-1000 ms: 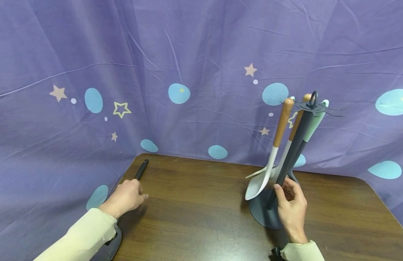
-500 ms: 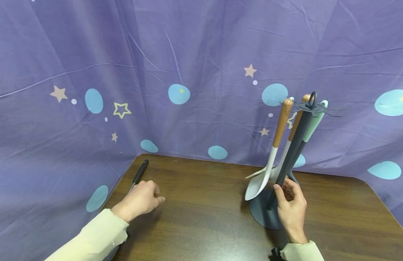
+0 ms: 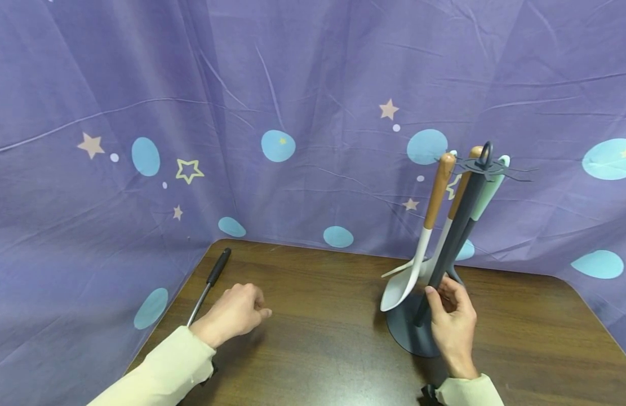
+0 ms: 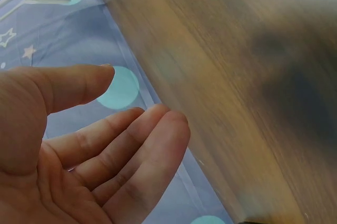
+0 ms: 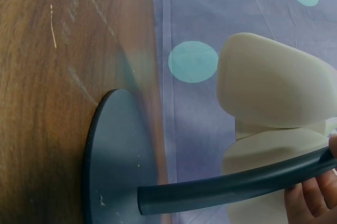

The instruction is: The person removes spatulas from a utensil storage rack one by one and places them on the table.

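My right hand (image 3: 453, 324) grips the dark post (image 3: 452, 242) of an upright utensil stand low down, thumb in front and fingers behind. In the right wrist view the post (image 5: 226, 187) rises from a round base (image 5: 118, 150). On the stand hang a wooden-handled turner (image 3: 438, 192) with a white head, another wooden-handled white utensil (image 3: 460, 197) and a mint-handled one (image 3: 487, 197). My left hand (image 3: 234, 313) is over the table with nothing in it; the left wrist view shows its fingers (image 4: 152, 155) loosely bent, thumb apart. Left of it lies a black-handled utensil (image 3: 218, 268) with a metal shaft.
The brown wooden table (image 3: 318, 338) has a purple patterned curtain (image 3: 313, 113) behind it and along its left side. Thin hooks (image 3: 518, 175) stick out at the stand's top. The left sleeve (image 3: 160, 366) covers the lower end of the black-handled utensil.
My left hand has moved right, away from the black-handled utensil, uncovering its shaft. The right hand and the stand have stayed put.
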`<state>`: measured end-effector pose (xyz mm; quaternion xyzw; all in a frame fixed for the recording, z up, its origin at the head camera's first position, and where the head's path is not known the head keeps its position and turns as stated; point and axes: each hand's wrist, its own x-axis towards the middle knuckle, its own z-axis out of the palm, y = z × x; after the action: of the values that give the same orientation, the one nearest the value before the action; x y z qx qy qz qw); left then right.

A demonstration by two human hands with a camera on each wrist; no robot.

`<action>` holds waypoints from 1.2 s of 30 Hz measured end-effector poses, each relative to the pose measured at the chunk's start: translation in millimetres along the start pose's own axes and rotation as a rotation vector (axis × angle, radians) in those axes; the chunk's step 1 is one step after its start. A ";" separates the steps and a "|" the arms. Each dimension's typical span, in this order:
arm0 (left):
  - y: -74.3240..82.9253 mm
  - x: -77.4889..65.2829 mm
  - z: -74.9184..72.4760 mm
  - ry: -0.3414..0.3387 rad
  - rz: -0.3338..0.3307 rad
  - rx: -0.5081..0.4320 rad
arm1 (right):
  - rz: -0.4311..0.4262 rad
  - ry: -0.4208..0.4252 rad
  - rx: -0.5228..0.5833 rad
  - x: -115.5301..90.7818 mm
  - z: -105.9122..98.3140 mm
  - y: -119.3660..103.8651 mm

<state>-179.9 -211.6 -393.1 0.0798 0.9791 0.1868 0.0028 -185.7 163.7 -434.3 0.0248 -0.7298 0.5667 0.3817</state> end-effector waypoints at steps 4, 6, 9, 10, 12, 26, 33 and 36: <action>5.8 0.7 2.2 -0.002 0.006 -0.015 | 0.001 0.003 0.006 0.5 0.1 -0.8; 8.6 1.2 3.2 -0.008 0.009 -0.028 | 0.004 0.003 0.013 0.6 0.5 -1.0; 12.0 2.4 5.3 -0.007 0.013 -0.034 | 0.006 0.001 0.023 0.8 1.2 -1.2; 12.8 2.9 6.2 -0.005 0.017 -0.035 | 0.007 0.001 0.026 0.8 1.3 -1.1; 14.6 3.4 7.7 0.002 0.028 -0.036 | 0.008 0.001 0.030 0.8 1.6 -1.0; 31.7 5.0 16.0 0.024 0.108 -0.074 | 0.011 0.007 0.016 -0.4 1.5 -0.6; 41.4 10.5 18.3 0.047 0.172 -0.074 | 0.006 0.003 0.010 0.2 0.7 -0.1; 46.5 13.4 18.3 0.046 0.196 -0.075 | 0.004 0.005 0.004 0.4 0.2 -0.1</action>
<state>-185.3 -160.2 -392.8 0.1708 0.9587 0.2246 -0.0351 -186.0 163.6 -434.0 0.0226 -0.7277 0.5690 0.3823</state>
